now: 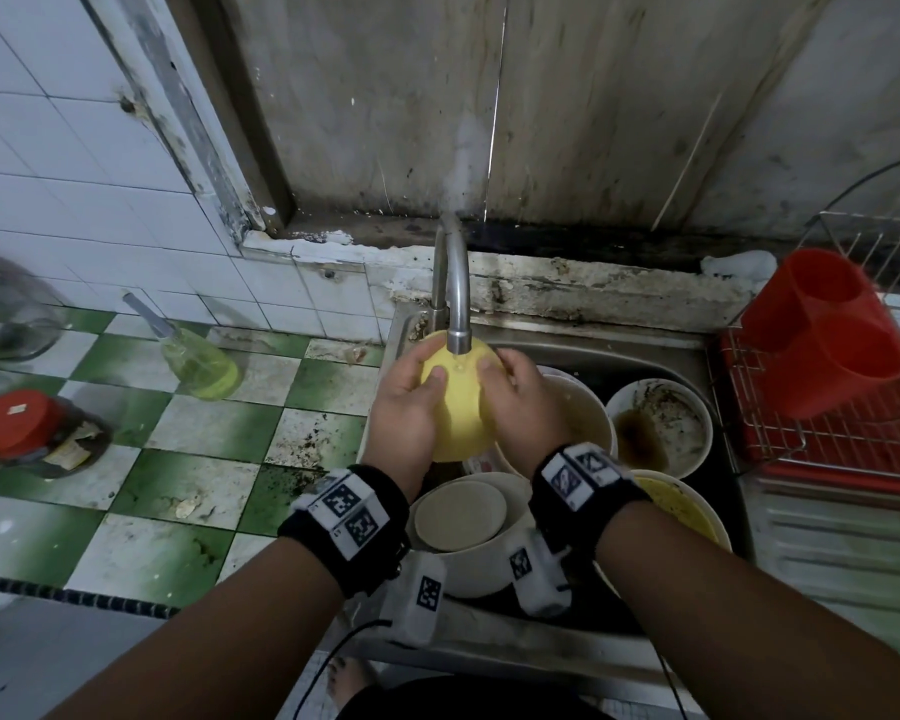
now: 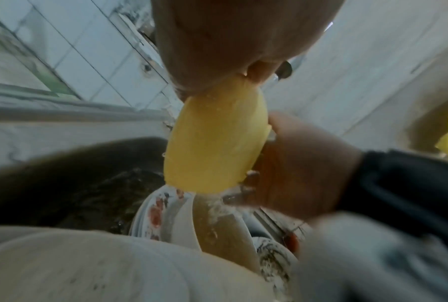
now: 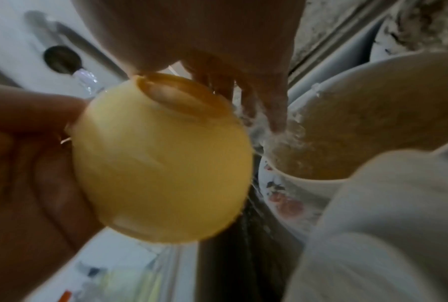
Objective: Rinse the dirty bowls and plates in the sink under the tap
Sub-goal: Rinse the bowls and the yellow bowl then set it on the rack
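While the tap (image 1: pixel 458 324) runs right above it, both hands are wrapped around a yellow bowl (image 1: pixel 461 407) held over the sink (image 1: pixel 645 350), turned so its base faces up toward the spout. Left hand (image 1: pixel 404 407) has its fingers curled round the left side with the thumb lying across the top, right hand (image 1: pixel 515 402) is doing the same on the other side, so the bowl is clamped between the two palms.

Head view gives you the whole layout: a dirty bowl (image 1: pixel 658 426) with brown liquid sitting in the right part of the sink, stacked white bowls (image 1: pixel 468 532) nearer the person, a red cup holder (image 1: pixel 827 330) in the wire rack (image 1: pixel 853 449) off to the right, a bottle of yellow-green liquid (image 1: pixel 201 363) on the green and white tiled counter (image 1: pixel 141 491).

Right wrist view shows what the head camera can't, the foot ring on the yellow bowl (image 3: pixel 163 163) and water streaming off the fingers (image 3: pixel 272 106) into a cloudy bowl (image 3: pixel 347 130) below. Left wrist view catches the yellow bowl (image 2: pixel 215 143) edge-on, with a flower-patterned plate (image 2: pixel 155 212) standing right under it. Both wrist shots are pretty blurry, so how much grime is left on it, can't tell
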